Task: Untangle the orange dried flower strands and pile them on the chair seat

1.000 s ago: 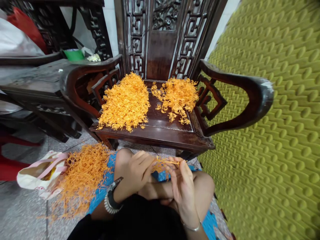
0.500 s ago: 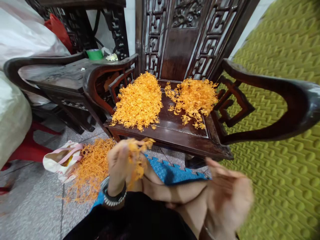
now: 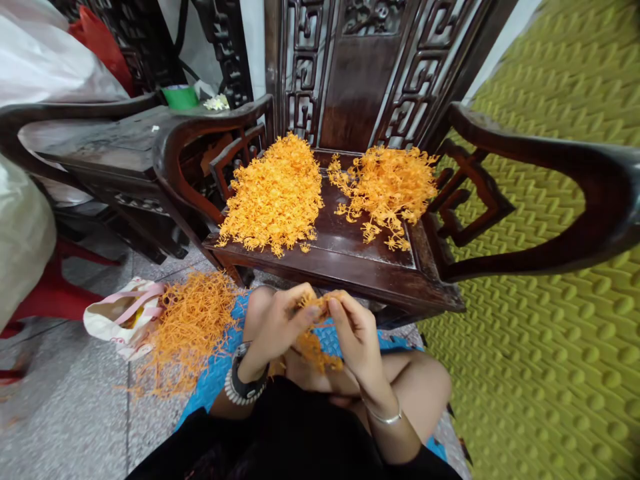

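Note:
My left hand [image 3: 283, 323] and my right hand [image 3: 356, 330] meet over my lap, just in front of the chair. A dangling cluster of small orange spidery pieces [image 3: 314, 348] is gripped in my left hand's curled fingers. The thumb and forefinger of my right hand pinch the upper end of the same cluster. On the dark wooden chair seat [image 3: 345, 241] rest two heaps of these pieces: a dense, loose heap [image 3: 275, 197] at the left and a heap of clusters [image 3: 390, 180] at the right.
Thin orange stalk-like strips [image 3: 195, 327] are piled on the floor at the left, beside a white bag with pink handles [image 3: 117, 320]. A blue foam mat [image 3: 220, 367] lies under my legs. A yellow-green textured mat [image 3: 540, 373] stretches along the right. Green tape [image 3: 181, 97] sits on the side table [image 3: 115, 150].
My right hand has come in from the right, where it was apart, and now pinches the orange cluster. My left hand has moved right with the cluster.

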`<state>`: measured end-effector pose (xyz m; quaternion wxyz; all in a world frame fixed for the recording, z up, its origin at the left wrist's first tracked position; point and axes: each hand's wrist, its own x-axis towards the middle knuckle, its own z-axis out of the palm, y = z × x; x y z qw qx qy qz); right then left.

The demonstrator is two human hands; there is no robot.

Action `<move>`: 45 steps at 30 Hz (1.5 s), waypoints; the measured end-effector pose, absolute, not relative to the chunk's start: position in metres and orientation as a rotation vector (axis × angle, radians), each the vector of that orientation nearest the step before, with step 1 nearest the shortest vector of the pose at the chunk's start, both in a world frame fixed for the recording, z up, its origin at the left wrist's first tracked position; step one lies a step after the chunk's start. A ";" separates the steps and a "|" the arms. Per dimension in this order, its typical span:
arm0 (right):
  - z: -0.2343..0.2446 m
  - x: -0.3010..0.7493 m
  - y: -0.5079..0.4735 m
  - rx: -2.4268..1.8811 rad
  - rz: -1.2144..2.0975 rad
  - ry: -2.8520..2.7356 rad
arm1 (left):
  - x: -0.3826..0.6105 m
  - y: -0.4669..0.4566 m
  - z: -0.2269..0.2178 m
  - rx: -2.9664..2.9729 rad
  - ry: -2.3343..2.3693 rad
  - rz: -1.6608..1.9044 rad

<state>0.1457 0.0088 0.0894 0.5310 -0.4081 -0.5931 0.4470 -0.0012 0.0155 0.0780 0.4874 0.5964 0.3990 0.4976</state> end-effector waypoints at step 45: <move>0.101 0.170 0.033 -0.703 1.459 -0.928 | -0.011 0.117 0.096 2.208 0.660 0.936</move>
